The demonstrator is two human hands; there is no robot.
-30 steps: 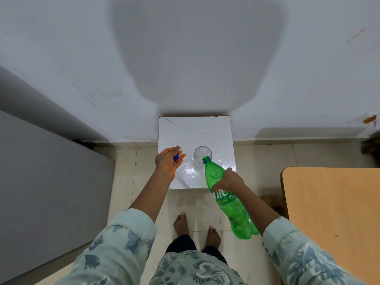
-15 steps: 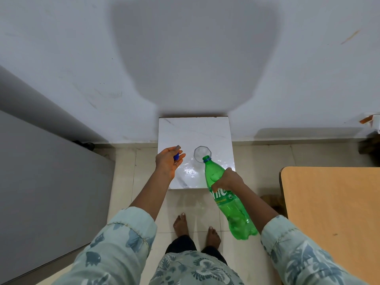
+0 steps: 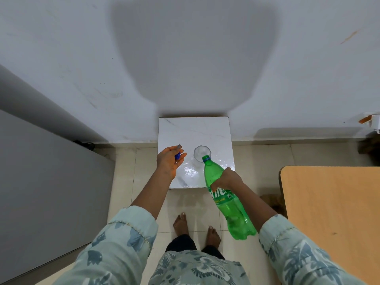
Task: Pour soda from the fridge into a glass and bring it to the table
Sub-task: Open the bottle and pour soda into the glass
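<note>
A clear faceted glass (image 3: 201,152) stands on a small white marble-topped stand (image 3: 213,128) against the wall. My right hand (image 3: 226,179) grips a green soda bottle (image 3: 228,200) around its upper body, tilted with its open mouth touching the glass's near rim. My left hand (image 3: 169,160) hovers left of the glass over the stand and pinches the bottle's blue cap (image 3: 177,155) between thumb and fingers. Whether liquid is flowing cannot be made out.
A wooden table (image 3: 333,212) fills the right side. A grey fridge side (image 3: 41,182) stands at the left. My bare feet (image 3: 195,227) are on the tiled floor just before the stand. A white wall rises behind.
The bottle's mouth stays at the glass rim while its base has lifted slightly. My left hand holds still with the cap.
</note>
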